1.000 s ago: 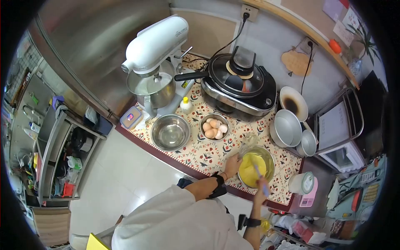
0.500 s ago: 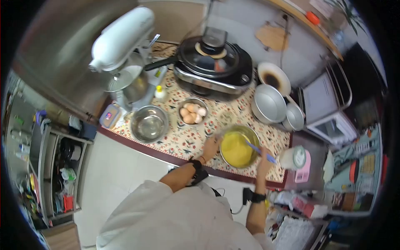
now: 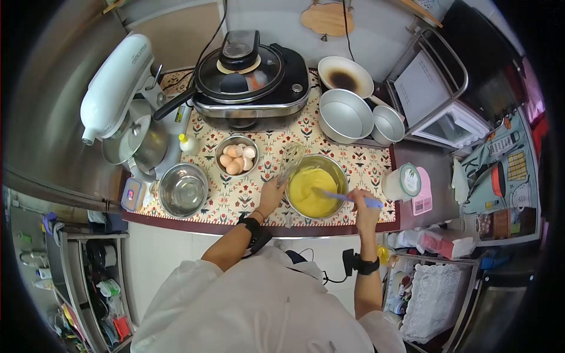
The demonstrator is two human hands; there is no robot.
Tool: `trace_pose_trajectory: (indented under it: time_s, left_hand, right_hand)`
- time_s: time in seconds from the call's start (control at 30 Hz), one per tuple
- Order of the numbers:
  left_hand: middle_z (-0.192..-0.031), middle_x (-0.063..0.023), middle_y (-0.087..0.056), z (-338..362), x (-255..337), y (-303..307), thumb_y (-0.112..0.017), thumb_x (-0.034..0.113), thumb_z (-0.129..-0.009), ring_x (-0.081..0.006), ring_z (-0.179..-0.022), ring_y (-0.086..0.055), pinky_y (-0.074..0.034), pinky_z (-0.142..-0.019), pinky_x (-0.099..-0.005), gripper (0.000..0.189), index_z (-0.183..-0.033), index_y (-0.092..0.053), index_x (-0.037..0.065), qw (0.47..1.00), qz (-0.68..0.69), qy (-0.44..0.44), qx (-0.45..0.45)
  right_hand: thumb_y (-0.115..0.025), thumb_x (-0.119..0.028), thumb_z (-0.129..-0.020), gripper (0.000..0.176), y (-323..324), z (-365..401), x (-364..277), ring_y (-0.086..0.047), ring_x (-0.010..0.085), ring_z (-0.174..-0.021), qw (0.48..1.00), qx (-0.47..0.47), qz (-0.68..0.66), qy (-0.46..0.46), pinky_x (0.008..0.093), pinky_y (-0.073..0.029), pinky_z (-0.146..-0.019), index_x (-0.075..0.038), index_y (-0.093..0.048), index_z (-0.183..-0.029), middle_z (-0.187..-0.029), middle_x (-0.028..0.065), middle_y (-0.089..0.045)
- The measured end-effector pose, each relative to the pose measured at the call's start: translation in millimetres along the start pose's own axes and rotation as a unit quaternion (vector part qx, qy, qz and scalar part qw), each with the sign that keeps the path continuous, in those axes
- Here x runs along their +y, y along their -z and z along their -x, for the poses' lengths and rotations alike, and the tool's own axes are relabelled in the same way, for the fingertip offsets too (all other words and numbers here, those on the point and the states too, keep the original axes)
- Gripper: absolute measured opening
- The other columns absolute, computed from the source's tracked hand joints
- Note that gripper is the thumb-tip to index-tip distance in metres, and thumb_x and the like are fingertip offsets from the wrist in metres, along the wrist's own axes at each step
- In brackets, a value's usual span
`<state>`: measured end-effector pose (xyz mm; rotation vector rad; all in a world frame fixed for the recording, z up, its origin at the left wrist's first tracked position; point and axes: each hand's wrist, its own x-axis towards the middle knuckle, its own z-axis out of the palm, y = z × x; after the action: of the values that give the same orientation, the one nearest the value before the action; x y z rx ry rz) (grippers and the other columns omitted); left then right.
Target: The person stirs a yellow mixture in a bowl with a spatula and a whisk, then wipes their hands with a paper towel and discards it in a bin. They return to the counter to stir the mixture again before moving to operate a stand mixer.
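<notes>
A metal mixing bowl [image 3: 342,172] holding thick yellow batter [image 3: 309,187] stands near the front edge of the counter. My left hand [image 3: 272,195] is closed at the bowl's left rim, its fingertips partly hidden. A wire whisk [image 3: 292,155] lies just beyond these fingers, its lower end reaching toward them. On the other side, my right hand [image 3: 364,207] grips the blue-purple handle of a spatula [image 3: 341,196], whose blade dips into the batter. Left of the whisk sits a small metal bowl of eggs and eggshells [image 3: 234,159].
An empty steel bowl [image 3: 183,191] and a stand mixer [image 3: 118,88] are to the left. An electric cooker with a lidded pan [image 3: 241,76] stands behind. Round cake tins [image 3: 346,116], a frying pan [image 3: 347,73], a lidded tub [image 3: 402,182] and a pink scale [image 3: 422,194] are to the right.
The view has shifted, so the counter sits further left in it. The spatula has turned from slanted to nearly level and its blade has moved through the batter. My left hand stays beside the bowl.
</notes>
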<state>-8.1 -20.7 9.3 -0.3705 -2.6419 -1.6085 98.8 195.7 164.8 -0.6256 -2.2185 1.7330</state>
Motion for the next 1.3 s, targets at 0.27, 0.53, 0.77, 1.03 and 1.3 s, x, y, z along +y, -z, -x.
trace_pose_trajectory:
  time_s: [0.27,0.53,0.77,1.03,1.3]
  left_hand:
    - [-0.067,-0.0220,-0.058,-1,3,7,-0.057,0.029,-0.083,-0.0336,-0.061,-0.058,-0.044,-0.057,-0.0381,0.035,-0.094,-0.059,-0.004,0.998,-0.004,0.051,-0.040]
    - [-0.069,-0.0266,-0.057,-13,-8,3,-0.056,0.027,-0.082,-0.0387,-0.066,-0.057,-0.045,-0.061,-0.0423,0.034,-0.083,-0.056,-0.008,0.999,-0.015,0.006,-0.033]
    - [-0.070,-0.0272,-0.057,-40,-4,-1,-0.055,0.027,-0.082,-0.0387,-0.065,-0.058,-0.047,-0.059,-0.0416,0.038,-0.090,-0.055,-0.011,0.994,-0.057,-0.029,-0.094]
    - [-0.062,-0.0228,-0.058,-22,-3,-7,-0.055,0.022,-0.083,-0.0317,-0.054,-0.058,-0.046,-0.053,-0.0381,0.031,-0.094,-0.055,-0.008,0.997,-0.030,-0.044,-0.062]
    - [-0.050,-0.0141,-0.055,3,27,2,-0.052,0.017,-0.085,-0.0190,-0.037,-0.054,-0.044,-0.040,-0.0307,0.026,-0.094,-0.055,-0.008,0.991,0.077,0.064,-0.090]
  right_hand:
    - [-0.061,-0.009,-0.076,0.011,-60,16,60,-0.057,0.0108,-0.061,0.976,-0.088,0.035,0.198,0.0231,-0.044,-0.055,0.002,-0.065,-0.076,-0.074,0.0069,-0.065]
    - [-0.062,-0.004,-0.074,0.009,14,-9,3,-0.057,0.0127,-0.061,0.991,-0.115,-0.012,0.060,0.0226,-0.044,-0.058,0.004,-0.064,-0.073,-0.072,0.0095,-0.063]
    - [-0.058,-0.005,-0.079,0.013,-67,-13,71,-0.053,0.0139,-0.061,0.950,0.058,0.077,0.297,0.0260,-0.043,-0.060,0.003,-0.059,-0.068,-0.066,0.0109,-0.058]
    - [-0.048,-0.008,-0.083,0.028,-39,-12,32,-0.041,0.0089,-0.046,0.969,0.069,-0.236,0.001,0.0236,-0.033,-0.045,-0.005,-0.044,-0.056,-0.051,0.0030,-0.046]
    - [-0.047,-0.006,-0.085,0.029,-65,21,83,-0.040,0.0086,-0.049,0.975,0.092,-0.153,0.135,0.0227,-0.032,-0.046,-0.006,-0.038,-0.056,-0.053,0.0027,-0.045]
